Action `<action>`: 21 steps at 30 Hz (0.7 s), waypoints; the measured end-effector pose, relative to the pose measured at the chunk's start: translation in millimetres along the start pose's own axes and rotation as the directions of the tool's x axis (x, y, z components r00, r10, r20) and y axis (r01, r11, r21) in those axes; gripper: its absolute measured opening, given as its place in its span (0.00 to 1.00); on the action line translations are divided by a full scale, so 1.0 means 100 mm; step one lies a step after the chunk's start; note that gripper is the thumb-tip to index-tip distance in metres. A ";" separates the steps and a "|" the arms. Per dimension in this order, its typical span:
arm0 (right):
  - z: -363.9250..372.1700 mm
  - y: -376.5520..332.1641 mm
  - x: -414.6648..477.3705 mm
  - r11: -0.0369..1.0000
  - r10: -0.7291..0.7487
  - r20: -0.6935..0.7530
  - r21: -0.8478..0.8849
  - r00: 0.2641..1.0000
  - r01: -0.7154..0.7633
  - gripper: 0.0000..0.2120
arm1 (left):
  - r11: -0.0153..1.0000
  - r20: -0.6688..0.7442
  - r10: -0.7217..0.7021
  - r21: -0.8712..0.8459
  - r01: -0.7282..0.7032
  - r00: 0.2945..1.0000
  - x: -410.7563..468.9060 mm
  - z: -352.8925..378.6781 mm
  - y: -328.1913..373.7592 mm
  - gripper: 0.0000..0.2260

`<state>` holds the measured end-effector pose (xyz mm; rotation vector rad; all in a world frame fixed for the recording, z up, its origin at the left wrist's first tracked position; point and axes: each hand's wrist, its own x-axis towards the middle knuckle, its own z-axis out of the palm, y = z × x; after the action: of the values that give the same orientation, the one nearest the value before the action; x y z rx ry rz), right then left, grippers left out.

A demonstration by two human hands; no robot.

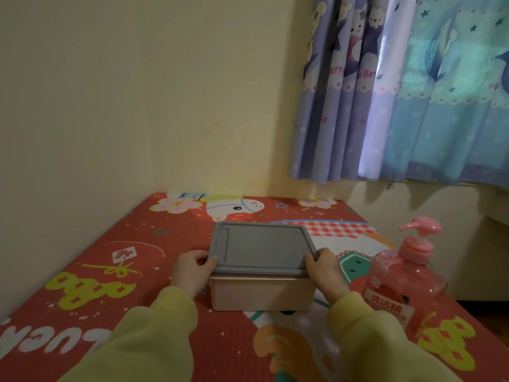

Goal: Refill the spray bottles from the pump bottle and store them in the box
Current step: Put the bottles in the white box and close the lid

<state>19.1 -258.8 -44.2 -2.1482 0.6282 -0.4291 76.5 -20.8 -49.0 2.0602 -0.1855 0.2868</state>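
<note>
On mat, both hands [192, 267] grip box [261, 292] lid [261, 248]; pump btl [405, 282] right.

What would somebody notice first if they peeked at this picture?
Probably the two hands, the left hand and right hand, gripping the grey lid at either end on top of the beige box in the middle of the bright red cartoon mat. Next, the big pink pump bottle standing upright to the box's right, and the blue cartoon curtain hanging behind.
</note>
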 end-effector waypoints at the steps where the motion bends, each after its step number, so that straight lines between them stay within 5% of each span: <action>1: 0.00 0.00 -0.01 1.000 -0.012 -0.001 0.008 1.000 0.012 0.08 | 1.000 0.006 -0.001 0.010 0.001 1.000 0.01 0.00 0.00 0.11; 5: 0.01 -0.01 -0.06 0.997 -0.075 0.009 0.025 0.997 0.075 0.15 | 0.999 0.058 -0.009 0.032 0.007 0.998 0.04 0.01 -0.02 0.10; 12: 0.00 -0.02 0.00 0.987 -0.077 0.066 -0.133 0.995 0.086 0.12 | 0.996 0.117 -0.082 0.051 0.076 0.990 0.10 0.01 0.02 0.10; 16: -0.01 -0.05 0.03 0.979 -0.037 0.088 -0.197 0.995 0.054 0.12 | 0.911 0.129 0.038 0.404 -0.087 0.991 0.09 0.03 0.16 0.14; 21: 0.02 -0.03 0.01 0.980 -0.034 0.091 -0.194 0.995 0.051 0.12 | 0.726 0.378 0.171 0.575 -0.376 0.910 0.09 0.25 0.41 0.27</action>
<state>21.7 -257.1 -42.9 -2.3577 0.5970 -0.3047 77.5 -62.6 -23.5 2.7648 -0.6738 0.2336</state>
